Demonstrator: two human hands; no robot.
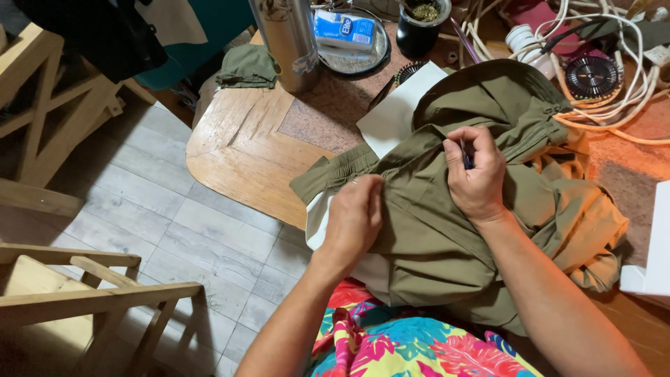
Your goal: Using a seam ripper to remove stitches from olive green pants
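Hands on olive garment (447, 230): right hand (476, 171) pinches a small dark tool (kind unclear) at a seam, left hand (356, 218) presses fabric flat. Garment lies bunched on the counter (244, 153)'s near edge; seam work looks mid-way, I judge.

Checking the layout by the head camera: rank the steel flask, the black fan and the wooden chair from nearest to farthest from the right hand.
From the right hand:
1. Black fan, up and to the right among the cables.
2. Steel flask, at the table's far left.
3. Wooden chair, on the floor, lower left.

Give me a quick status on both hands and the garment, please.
Left hand pinching olive garment, holding it down. Right hand gripping small dark tool at the fabric. White cables close by.
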